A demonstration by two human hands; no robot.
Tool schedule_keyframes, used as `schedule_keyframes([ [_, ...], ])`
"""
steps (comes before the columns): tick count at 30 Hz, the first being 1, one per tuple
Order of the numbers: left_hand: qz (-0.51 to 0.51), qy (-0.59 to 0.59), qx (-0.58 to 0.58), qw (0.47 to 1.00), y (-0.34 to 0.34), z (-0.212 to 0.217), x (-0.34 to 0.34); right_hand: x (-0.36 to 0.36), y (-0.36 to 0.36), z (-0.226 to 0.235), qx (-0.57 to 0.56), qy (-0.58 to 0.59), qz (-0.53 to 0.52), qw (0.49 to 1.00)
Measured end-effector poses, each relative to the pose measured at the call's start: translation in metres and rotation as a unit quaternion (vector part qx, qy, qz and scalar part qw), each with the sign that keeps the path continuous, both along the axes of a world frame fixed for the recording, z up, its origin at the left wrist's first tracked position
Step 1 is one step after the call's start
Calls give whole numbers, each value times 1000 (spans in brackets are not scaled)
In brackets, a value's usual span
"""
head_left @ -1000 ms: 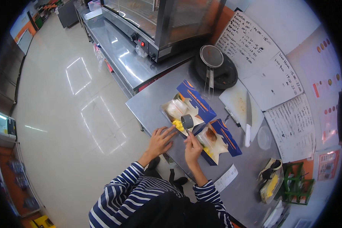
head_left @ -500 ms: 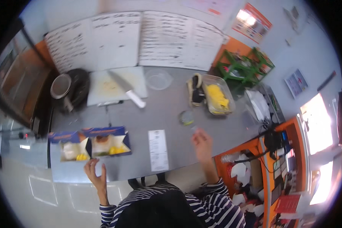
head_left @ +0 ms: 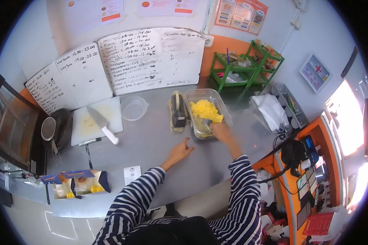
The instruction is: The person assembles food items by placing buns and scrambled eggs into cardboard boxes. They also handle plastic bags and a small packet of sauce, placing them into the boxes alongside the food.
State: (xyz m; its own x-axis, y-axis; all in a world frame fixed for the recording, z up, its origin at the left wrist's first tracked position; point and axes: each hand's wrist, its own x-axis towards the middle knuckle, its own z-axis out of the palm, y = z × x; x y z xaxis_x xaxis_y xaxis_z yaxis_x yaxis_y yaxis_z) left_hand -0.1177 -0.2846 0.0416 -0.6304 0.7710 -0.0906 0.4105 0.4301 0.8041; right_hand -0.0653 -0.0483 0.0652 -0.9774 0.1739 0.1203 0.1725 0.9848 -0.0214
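My right hand reaches over the near right side of a clear plastic container of yellow food that looks like scrambled egg. Its fingers are closed on a small greyish rounded thing, partly hidden, at the near end of the food. Lower and to the left, my left hand is held over the steel table with its fingers apart and nothing in them. A tape dispenser stands just left of the container.
Two open blue food boxes with white and yellow food stand at the near left, beside a paper slip. Behind lie a cutting board, a white-handled knife and a clear round lid. A green rack stands far right.
My left hand has moved right, away from the food boxes. My right hand has gone forward to the container. The small round thing no longer shows on the table. The view has shifted.
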Motion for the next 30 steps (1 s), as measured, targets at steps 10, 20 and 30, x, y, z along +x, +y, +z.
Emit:
schedule_keyframes([
  [10,161,-171,142,962,82,-35,-24,-39,8,-38,-31,194,64,978],
  [20,197,-155,134,959,82,-13,-30,-52,0,-41,-182,205,10,962],
  [30,184,-122,124,967,81,-17,-23,-65,36,-20,-236,60,133,961],
])
